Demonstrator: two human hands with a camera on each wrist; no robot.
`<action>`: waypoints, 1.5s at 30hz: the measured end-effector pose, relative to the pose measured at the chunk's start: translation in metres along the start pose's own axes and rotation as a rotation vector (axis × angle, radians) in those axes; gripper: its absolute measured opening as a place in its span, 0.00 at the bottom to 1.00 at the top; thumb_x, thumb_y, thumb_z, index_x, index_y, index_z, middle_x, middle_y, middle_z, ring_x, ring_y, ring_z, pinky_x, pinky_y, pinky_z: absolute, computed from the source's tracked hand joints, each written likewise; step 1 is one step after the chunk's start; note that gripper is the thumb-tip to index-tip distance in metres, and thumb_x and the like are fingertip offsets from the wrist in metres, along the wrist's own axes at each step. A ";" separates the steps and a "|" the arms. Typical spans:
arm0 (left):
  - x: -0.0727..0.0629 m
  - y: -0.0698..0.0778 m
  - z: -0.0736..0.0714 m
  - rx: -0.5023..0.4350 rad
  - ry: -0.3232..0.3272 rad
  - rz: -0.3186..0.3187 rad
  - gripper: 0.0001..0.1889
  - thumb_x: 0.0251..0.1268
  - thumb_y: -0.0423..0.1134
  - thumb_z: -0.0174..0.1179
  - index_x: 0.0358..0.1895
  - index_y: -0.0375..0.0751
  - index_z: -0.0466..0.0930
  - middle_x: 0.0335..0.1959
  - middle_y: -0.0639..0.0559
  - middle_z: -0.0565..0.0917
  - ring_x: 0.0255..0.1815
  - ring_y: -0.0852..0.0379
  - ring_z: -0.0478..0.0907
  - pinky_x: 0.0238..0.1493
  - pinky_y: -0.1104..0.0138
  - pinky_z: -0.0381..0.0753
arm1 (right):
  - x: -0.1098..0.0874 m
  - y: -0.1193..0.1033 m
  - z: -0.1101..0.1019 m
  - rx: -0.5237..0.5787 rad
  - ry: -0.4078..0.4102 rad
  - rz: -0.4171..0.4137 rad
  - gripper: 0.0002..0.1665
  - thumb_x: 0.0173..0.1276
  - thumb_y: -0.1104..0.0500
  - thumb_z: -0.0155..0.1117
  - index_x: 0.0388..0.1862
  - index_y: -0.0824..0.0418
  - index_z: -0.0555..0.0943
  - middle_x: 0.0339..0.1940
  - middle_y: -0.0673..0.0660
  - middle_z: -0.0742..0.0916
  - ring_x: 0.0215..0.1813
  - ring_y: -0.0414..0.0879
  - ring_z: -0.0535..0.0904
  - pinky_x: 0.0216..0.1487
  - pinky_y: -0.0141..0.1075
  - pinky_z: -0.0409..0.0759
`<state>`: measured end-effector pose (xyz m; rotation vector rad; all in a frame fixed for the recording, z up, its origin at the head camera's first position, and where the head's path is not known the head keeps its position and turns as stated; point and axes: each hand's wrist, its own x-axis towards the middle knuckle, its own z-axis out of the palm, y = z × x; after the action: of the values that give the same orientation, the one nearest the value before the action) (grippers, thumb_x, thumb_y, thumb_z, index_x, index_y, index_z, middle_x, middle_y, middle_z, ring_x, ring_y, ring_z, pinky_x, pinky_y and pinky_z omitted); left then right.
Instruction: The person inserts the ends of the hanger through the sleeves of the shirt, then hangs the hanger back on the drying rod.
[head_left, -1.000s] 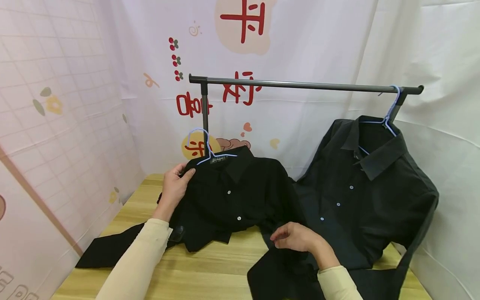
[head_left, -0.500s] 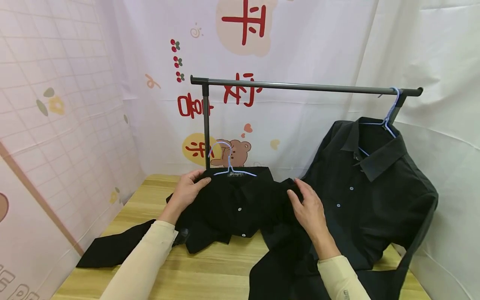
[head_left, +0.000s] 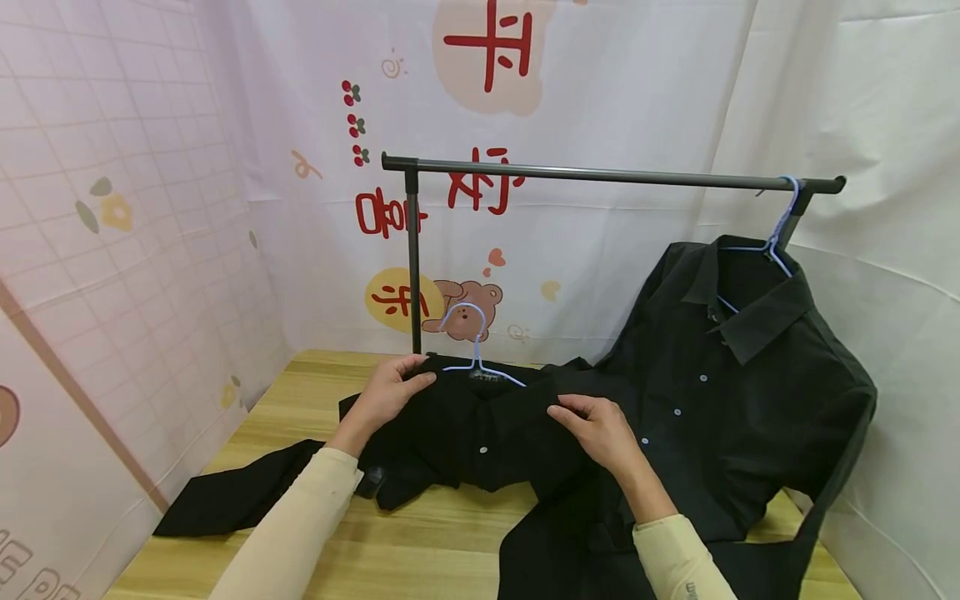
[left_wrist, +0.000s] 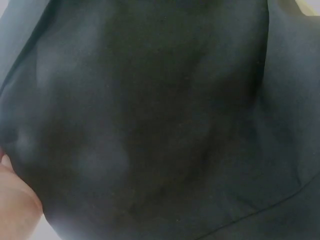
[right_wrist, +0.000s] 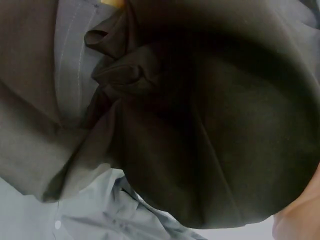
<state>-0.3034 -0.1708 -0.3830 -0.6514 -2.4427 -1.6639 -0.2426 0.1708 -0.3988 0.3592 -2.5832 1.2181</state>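
A black shirt [head_left: 480, 421] with pale buttons lies bunched on the table, a light-blue hanger [head_left: 477, 350] inside its neck with the hook pointing up. My left hand [head_left: 386, 396] grips the shirt at the shoulder beside the collar, thumb on top. On the other side my right hand [head_left: 600, 429] pinches the collar edge between thumb and fingers. Dark cloth fills most of the left wrist view, with part of the left hand [left_wrist: 17, 205] at the lower left. Folded cloth hangs in the right wrist view, the right hand [right_wrist: 297, 217] at its lower right edge.
A dark metal clothes rack [head_left: 600, 174] spans the back of the wooden table [head_left: 420, 554]. Another black shirt [head_left: 738, 400] hangs at its right end on a second light-blue hanger [head_left: 783, 221]. One black sleeve [head_left: 232, 492] stretches left across the table. A printed white curtain surrounds everything.
The shirt's collar and hanger have come down and right with my left hand. My right hand has risen from the lower sleeve to the shoulder, then moved slightly down to the collar edge.
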 end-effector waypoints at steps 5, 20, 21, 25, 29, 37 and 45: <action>-0.001 -0.002 0.002 -0.001 -0.018 -0.019 0.14 0.72 0.33 0.58 0.55 0.29 0.81 0.47 0.42 0.83 0.51 0.49 0.76 0.56 0.57 0.75 | -0.002 0.000 0.003 -0.019 0.013 -0.010 0.09 0.70 0.51 0.66 0.40 0.54 0.89 0.29 0.49 0.84 0.34 0.44 0.76 0.35 0.37 0.74; -0.005 -0.009 0.009 -0.002 -0.026 -0.052 0.13 0.72 0.33 0.58 0.55 0.29 0.81 0.51 0.39 0.83 0.56 0.45 0.75 0.62 0.49 0.71 | -0.019 0.001 0.018 0.095 0.047 0.114 0.21 0.70 0.49 0.66 0.55 0.60 0.85 0.48 0.55 0.88 0.54 0.52 0.82 0.55 0.49 0.78; -0.005 -0.008 0.009 -0.004 -0.026 -0.046 0.13 0.72 0.32 0.58 0.54 0.29 0.81 0.50 0.39 0.83 0.55 0.46 0.75 0.61 0.50 0.72 | -0.020 0.001 0.018 0.101 0.047 0.117 0.23 0.70 0.49 0.66 0.57 0.61 0.84 0.50 0.56 0.88 0.55 0.53 0.81 0.56 0.50 0.78; -0.012 0.011 0.008 0.014 -0.048 -0.016 0.11 0.71 0.29 0.58 0.51 0.25 0.81 0.47 0.35 0.83 0.50 0.46 0.76 0.57 0.53 0.74 | -0.023 0.001 0.020 0.068 0.064 0.104 0.21 0.70 0.51 0.67 0.57 0.59 0.85 0.51 0.56 0.88 0.56 0.53 0.82 0.57 0.50 0.78; -0.015 0.016 0.009 0.027 -0.073 -0.002 0.11 0.72 0.29 0.57 0.51 0.25 0.81 0.47 0.35 0.83 0.52 0.44 0.76 0.58 0.49 0.73 | -0.024 -0.003 0.020 -0.023 0.082 0.064 0.13 0.71 0.53 0.66 0.48 0.57 0.87 0.40 0.52 0.88 0.44 0.48 0.82 0.48 0.47 0.80; -0.009 0.002 0.014 0.055 -0.068 -0.046 0.14 0.71 0.35 0.60 0.55 0.33 0.82 0.53 0.40 0.83 0.59 0.42 0.75 0.62 0.48 0.71 | -0.025 -0.005 0.021 -0.108 0.122 0.029 0.20 0.73 0.52 0.64 0.20 0.53 0.71 0.16 0.48 0.67 0.20 0.41 0.64 0.26 0.34 0.63; -0.011 -0.034 0.005 0.232 -0.027 -0.131 0.20 0.71 0.46 0.61 0.62 0.41 0.80 0.60 0.44 0.80 0.64 0.43 0.73 0.65 0.46 0.68 | -0.032 0.003 0.014 -0.056 0.164 0.120 0.17 0.74 0.51 0.62 0.25 0.55 0.76 0.17 0.50 0.69 0.21 0.44 0.66 0.27 0.36 0.64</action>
<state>-0.3069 -0.1792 -0.4175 -0.4953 -2.6945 -1.3876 -0.2157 0.1652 -0.4199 0.0894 -2.5214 1.1577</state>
